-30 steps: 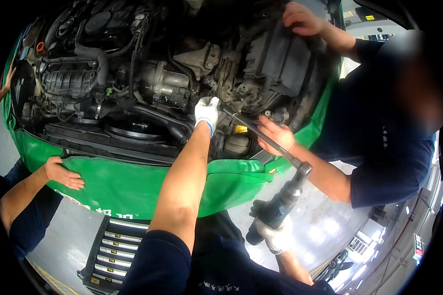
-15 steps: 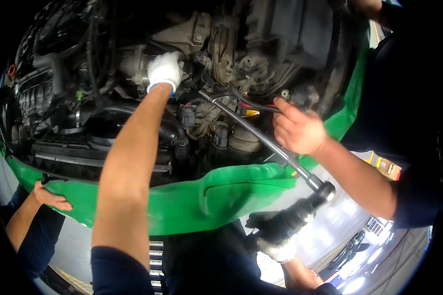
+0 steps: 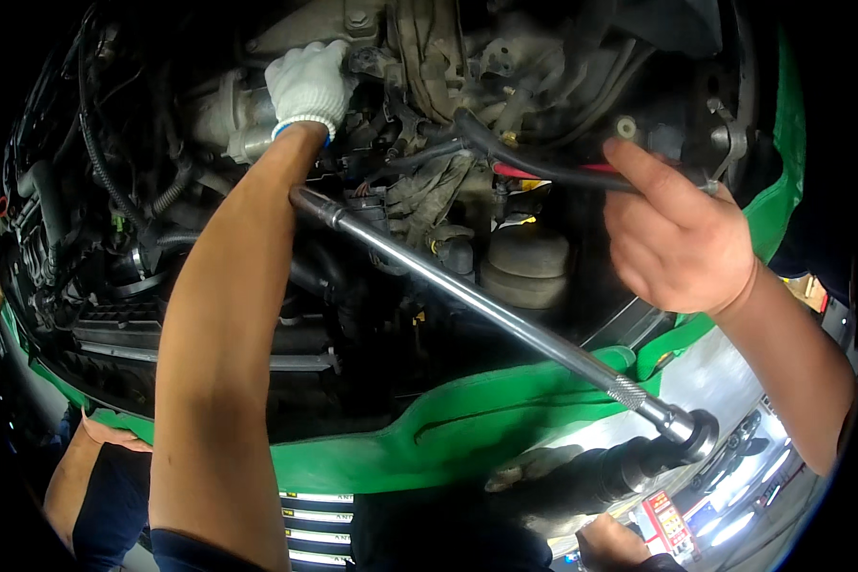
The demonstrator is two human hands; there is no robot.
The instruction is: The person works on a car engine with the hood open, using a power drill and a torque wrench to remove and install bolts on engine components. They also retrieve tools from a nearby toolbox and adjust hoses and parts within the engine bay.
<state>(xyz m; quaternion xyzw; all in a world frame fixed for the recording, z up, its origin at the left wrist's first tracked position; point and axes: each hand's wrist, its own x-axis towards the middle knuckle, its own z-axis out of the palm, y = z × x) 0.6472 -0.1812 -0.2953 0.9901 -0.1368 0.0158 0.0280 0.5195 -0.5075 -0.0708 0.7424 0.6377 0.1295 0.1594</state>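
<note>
My left hand (image 3: 309, 88), in a white knit glove, reaches deep into an engine bay (image 3: 419, 210). Its fingers curl closed among the metal parts, and what they grip is hidden. At the lower edge my right hand (image 3: 543, 484), dark and partly shadowed, wraps round the body of a black power ratchet (image 3: 629, 465). From the ratchet's head a long chrome extension bar (image 3: 486, 310) slants up and left across the bay, its far end close to my left forearm. Another person's bare hand (image 3: 677, 234) at the right holds a black hose (image 3: 562, 172).
A green fender cover (image 3: 353, 467) drapes over the front edge. Another hand (image 3: 114, 434) rests on it at the left. Near the bar sit a round dark reservoir (image 3: 526, 267) and a red cable (image 3: 515, 172). Hoses and wiring crowd the bay.
The extension bar's far end has swung left to my left forearm, and the ratchet has shifted right in view. The view has come closer. The other person's hand still holds the hose.
</note>
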